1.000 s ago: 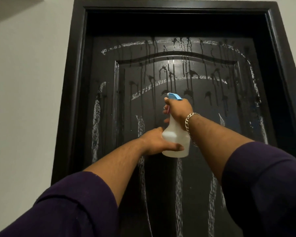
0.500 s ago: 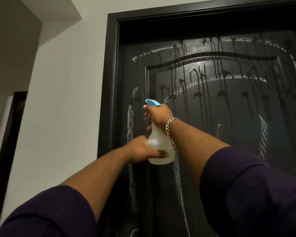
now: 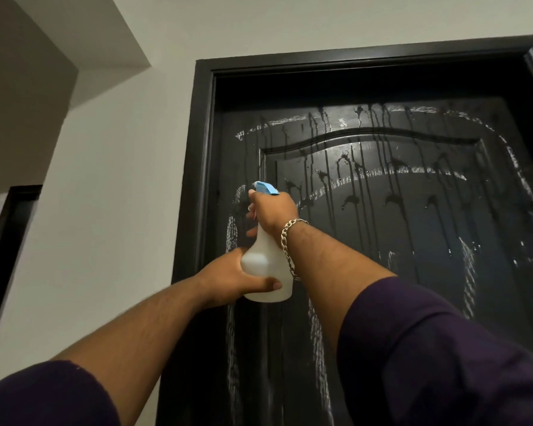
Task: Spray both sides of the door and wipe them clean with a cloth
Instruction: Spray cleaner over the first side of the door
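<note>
Already streaked upper right, the door (image 3: 413, 241) may drip floorward while right hand (image 3: 273, 215) and left hand (image 3: 231, 279) clutch the spray bottle (image 3: 266, 272).

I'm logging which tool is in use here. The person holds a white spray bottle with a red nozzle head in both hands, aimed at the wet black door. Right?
Not quite: the nozzle head is blue, not red, as the head view shows. The rest holds: the right hand grips the neck of the white spray bottle, the left hand holds its base, aimed at the wet black door.
</note>
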